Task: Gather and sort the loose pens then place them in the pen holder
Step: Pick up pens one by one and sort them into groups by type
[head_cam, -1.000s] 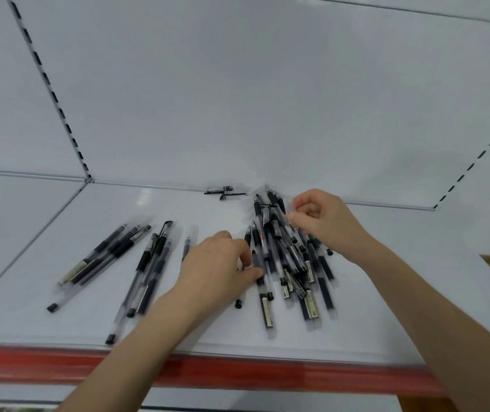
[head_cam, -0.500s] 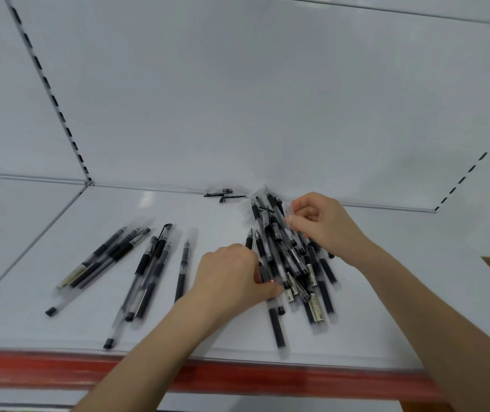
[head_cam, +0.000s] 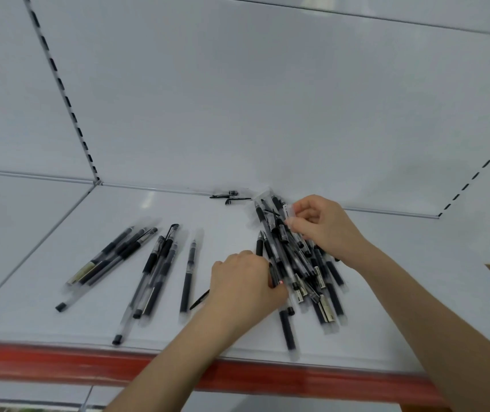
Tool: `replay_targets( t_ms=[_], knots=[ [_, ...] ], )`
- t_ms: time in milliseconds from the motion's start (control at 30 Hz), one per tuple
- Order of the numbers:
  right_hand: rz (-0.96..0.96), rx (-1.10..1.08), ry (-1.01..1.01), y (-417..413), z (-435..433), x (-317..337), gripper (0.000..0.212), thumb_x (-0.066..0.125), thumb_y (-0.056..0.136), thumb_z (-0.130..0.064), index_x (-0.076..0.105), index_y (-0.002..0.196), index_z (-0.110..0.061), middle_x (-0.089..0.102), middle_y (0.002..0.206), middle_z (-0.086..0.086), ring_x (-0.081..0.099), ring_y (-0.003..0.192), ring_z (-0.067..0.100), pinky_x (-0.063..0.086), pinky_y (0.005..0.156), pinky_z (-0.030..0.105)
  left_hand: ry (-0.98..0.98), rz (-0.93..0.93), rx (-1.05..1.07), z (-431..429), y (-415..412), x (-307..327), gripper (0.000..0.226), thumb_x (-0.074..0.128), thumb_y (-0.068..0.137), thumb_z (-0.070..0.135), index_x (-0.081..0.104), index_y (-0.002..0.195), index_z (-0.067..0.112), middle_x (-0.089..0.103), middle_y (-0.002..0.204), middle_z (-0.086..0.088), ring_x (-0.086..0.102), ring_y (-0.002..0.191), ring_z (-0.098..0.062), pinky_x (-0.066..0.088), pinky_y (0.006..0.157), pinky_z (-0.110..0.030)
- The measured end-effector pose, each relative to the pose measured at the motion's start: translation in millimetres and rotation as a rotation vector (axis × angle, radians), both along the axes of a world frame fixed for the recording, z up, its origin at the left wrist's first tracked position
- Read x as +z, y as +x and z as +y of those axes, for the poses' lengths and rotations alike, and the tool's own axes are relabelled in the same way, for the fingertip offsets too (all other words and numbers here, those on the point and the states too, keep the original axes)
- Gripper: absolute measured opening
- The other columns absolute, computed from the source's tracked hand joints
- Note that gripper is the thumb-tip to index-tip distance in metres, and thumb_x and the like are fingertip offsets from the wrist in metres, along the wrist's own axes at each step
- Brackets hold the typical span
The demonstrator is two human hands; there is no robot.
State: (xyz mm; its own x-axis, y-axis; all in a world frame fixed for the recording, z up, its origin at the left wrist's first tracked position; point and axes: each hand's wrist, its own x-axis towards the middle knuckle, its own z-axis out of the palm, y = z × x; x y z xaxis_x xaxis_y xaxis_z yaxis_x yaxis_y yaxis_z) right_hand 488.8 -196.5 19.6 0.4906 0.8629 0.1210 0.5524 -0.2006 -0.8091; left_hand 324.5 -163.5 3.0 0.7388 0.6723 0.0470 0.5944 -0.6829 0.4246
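White shelf (head_cam: 136, 209) is bearing pens (head_cam: 293, 263) at two o'clock; your left hand (head_cam: 245, 288) is gripping some, your right hand (head_cam: 328, 230) pinching one.

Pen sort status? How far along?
Early on. Done: sorted pens lie in rows on the shelf, left side. In hand: left hand and right hand each grip pens in the tangled pile. Left: most of that pile; no pen holder is in view.

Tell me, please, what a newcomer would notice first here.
A tangled heap of black pens lies right of centre on the white shelf, the left hand gripping its near side and the right hand pinching its far end. More loose pens lie in rows to its left.
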Motion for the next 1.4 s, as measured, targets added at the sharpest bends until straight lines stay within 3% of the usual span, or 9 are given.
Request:
replay_targets(
  t_ms=[167, 300, 400, 467, 533, 700, 833, 1000, 1400],
  knots=[
    [0.029, -0.006, 0.013, -4, -4, 4, 0.011, 0.065, 0.082, -0.012, 0.059, 0.087, -0.02, 0.067, 0.083, 0.001, 0.064, 0.08, 0.016, 0.053, 0.077, 0.03, -0.11, -0.121, 0.067, 1, -4, 3, 0.027, 0.057, 0.076, 0.034, 0.066, 0.074, 0.009, 0.06, 0.081, -0.004, 0.057, 0.075, -0.019, 0.043, 0.065, -0.029],
    [0.283, 0.009, 0.104, -10, -10, 19, 0.009, 0.063, 0.082, -0.003, 0.061, 0.085, -0.011, 0.066, 0.069, 0.002, 0.062, 0.069, 0.014, 0.054, 0.064, 0.023, -0.298, -0.37, 0.102, 9, -17, 7, 0.011, 0.059, 0.078, 0.026, 0.057, 0.068, 0.024, 0.058, 0.073, 0.006, 0.054, 0.068, -0.009, 0.044, 0.062, -0.021],
    [0.449, 0.057, 0.183, -16, -14, 32, 0.009, 0.063, 0.081, -0.001, 0.061, 0.085, -0.009, 0.067, 0.065, 0.001, 0.064, 0.072, 0.016, 0.052, 0.061, 0.022, -0.506, -0.613, 0.091, 10, -26, 14, 0.014, 0.06, 0.084, 0.015, 0.057, 0.071, 0.021, 0.065, 0.068, -0.001, 0.062, 0.061, -0.008, 0.048, 0.064, -0.02],
    [0.475, 0.117, 0.2, -21, -18, 40, 0.014, 0.06, 0.083, 0.001, 0.061, 0.089, -0.011, 0.067, 0.064, -0.002, 0.065, 0.078, 0.016, 0.052, 0.06, 0.02, -0.631, -0.773, 0.072, 8, -32, 23, 0.011, 0.057, 0.086, 0.009, 0.057, 0.077, 0.014, 0.066, 0.067, -0.004, 0.064, 0.057, -0.01, 0.052, 0.062, -0.023],
    [0.425, 0.188, 0.191, -27, -22, 47, 0.017, 0.058, 0.086, -0.004, 0.064, 0.092, -0.019, 0.067, 0.066, -0.006, 0.065, 0.079, 0.011, 0.052, 0.063, 0.019, -0.628, -0.857, 0.052, 7, -38, 30, 0.01, 0.054, 0.088, 0.006, 0.057, 0.08, 0.012, 0.061, 0.062, -0.001, 0.057, 0.05, -0.007, 0.048, 0.053, -0.017],
    [0.281, 0.247, 0.161, -33, -26, 58, 0.02, 0.051, 0.092, -0.012, 0.068, 0.091, -0.022, 0.066, 0.068, -0.014, 0.059, 0.068, -0.001, 0.053, 0.066, 0.017, -0.562, -0.876, 0.024, 11, -50, 36, 0.012, 0.051, 0.089, 0.013, 0.058, 0.082, 0.02, 0.06, 0.064, 0.008, 0.045, 0.043, -0.003, 0.037, 0.042, -0.016],
    [0.349, 0.261, 0.179, -37, -25, 59, 0.015, 0.051, 0.09, -0.006, 0.065, 0.09, -0.012, 0.07, 0.07, -0.006, 0.061, 0.064, 0.003, 0.052, 0.061, 0.016, -0.567, -0.865, 0.037, 11, -53, 35, 0.012, 0.052, 0.089, 0.014, 0.058, 0.081, 0.021, 0.062, 0.064, 0.009, 0.04, 0.043, -0.004, 0.034, 0.04, -0.015],
    [0.335, 0.29, 0.173, -40, -27, 60, 0.017, 0.057, 0.085, 0.0, 0.067, 0.088, -0.014, 0.07, 0.072, -0.005, 0.063, 0.064, 0.003, 0.051, 0.061, 0.015, -0.518, -0.833, 0.031, 10, -55, 33, 0.013, 0.054, 0.087, 0.015, 0.058, 0.079, 0.024, 0.062, 0.065, 0.013, 0.046, 0.045, 0.001, 0.035, 0.046, -0.014],
    [0.442, 0.198, 0.176, -49, -24, 53, 0.02, 0.042, 0.096, -0.008, 0.061, 0.1, -0.013, 0.062, 0.084, 0.005, 0.067, 0.065, 0.009, 0.054, 0.063, 0.017, -0.547, -0.831, 0.055, 10, -54, 31, 0.013, 0.055, 0.087, 0.015, 0.059, 0.079, 0.024, 0.063, 0.065, 0.013, 0.044, 0.044, 0.001, 0.034, 0.044, -0.013]
  ],
)
